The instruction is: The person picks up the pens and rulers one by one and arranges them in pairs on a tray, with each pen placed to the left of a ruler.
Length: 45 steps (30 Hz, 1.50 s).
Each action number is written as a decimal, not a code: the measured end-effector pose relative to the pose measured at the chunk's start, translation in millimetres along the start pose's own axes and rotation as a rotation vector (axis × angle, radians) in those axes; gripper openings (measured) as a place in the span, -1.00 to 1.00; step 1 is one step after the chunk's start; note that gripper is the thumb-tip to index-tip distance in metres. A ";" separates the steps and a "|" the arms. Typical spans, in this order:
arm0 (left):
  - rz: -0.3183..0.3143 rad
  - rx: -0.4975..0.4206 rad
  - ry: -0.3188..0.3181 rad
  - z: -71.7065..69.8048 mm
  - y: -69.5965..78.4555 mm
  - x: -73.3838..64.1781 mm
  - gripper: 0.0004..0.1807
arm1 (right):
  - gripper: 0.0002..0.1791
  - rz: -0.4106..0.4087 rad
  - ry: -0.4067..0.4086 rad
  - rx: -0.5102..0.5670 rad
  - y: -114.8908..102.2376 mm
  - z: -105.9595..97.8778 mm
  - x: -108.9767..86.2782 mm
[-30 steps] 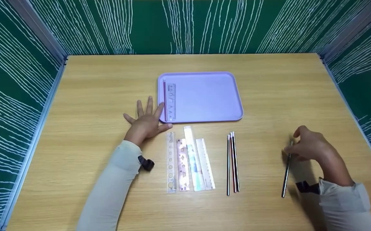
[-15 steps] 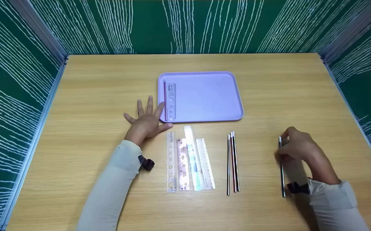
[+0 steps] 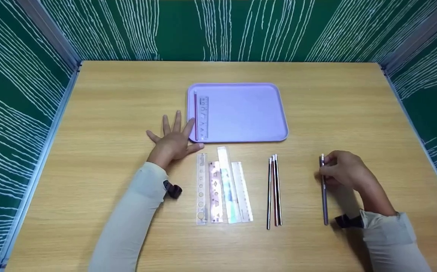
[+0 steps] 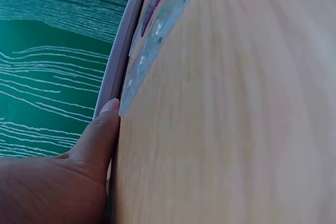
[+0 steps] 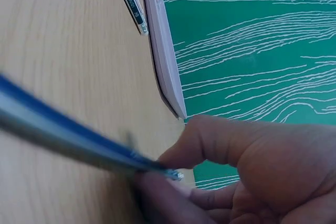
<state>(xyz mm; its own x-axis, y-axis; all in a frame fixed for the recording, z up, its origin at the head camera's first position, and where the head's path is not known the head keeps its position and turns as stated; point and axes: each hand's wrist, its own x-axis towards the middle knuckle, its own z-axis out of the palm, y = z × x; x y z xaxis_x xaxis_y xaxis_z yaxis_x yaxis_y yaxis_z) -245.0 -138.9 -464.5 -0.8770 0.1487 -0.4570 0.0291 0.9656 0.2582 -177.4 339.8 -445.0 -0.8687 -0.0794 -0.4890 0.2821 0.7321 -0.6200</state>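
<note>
My right hand (image 3: pixel 345 170) pinches a dark pencil (image 3: pixel 324 200) near its white-tipped far end, at the right of the table. In the right wrist view the pencil (image 5: pixel 68 129) is blurred between thumb and finger. My left hand (image 3: pixel 171 145) lies with fingers spread at the left front corner of a purple tray (image 3: pixel 247 113), its thumb and index finger at the rim. Inside the tray, along the left side, are a red pencil (image 3: pixel 196 117) and a clear stencil ruler (image 3: pixel 203 118).
Several rulers (image 3: pixel 224 187) lie side by side in front of the tray. Right of them is a small group of pencils (image 3: pixel 275 190). Green walls with white lines (image 3: pixel 180 30) border the wooden table (image 3: pixel 127 94) at the back and both sides.
My right hand has moved left, carrying the dark pencil, which now stands more in line with the table's depth. The left hand has stayed at the tray corner.
</note>
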 end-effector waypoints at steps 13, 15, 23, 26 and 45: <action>0.013 0.007 -0.013 6.3 6.6 -0.8 0.08 | -0.64 -0.060 -0.098 0.305 3.7 8.6 3.4; 0.013 0.004 -0.009 7.1 7.9 -2.4 0.08 | -0.64 -0.067 -0.113 0.324 3.6 10.5 4.3; 0.017 0.001 -0.015 9.6 10.4 -5.1 0.08 | -0.60 -0.058 -0.174 0.519 -7.5 12.3 2.9; 0.015 0.012 -0.010 8.2 9.6 -4.3 0.07 | -0.49 -0.086 -0.222 0.601 -16.2 11.2 2.3; -0.011 0.020 -0.038 -1.0 0.7 -1.5 0.08 | -0.35 -0.120 -0.348 0.844 -60.3 33.2 30.1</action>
<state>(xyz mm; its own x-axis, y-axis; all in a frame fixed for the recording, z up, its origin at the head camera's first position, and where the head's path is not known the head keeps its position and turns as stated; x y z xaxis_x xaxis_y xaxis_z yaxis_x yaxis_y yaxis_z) -244.2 -138.7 -462.8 -0.8586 0.1454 -0.4916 0.0291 0.9712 0.2364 -207.0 270.8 -442.7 -0.7785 -0.4224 -0.4643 0.5202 -0.0202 -0.8538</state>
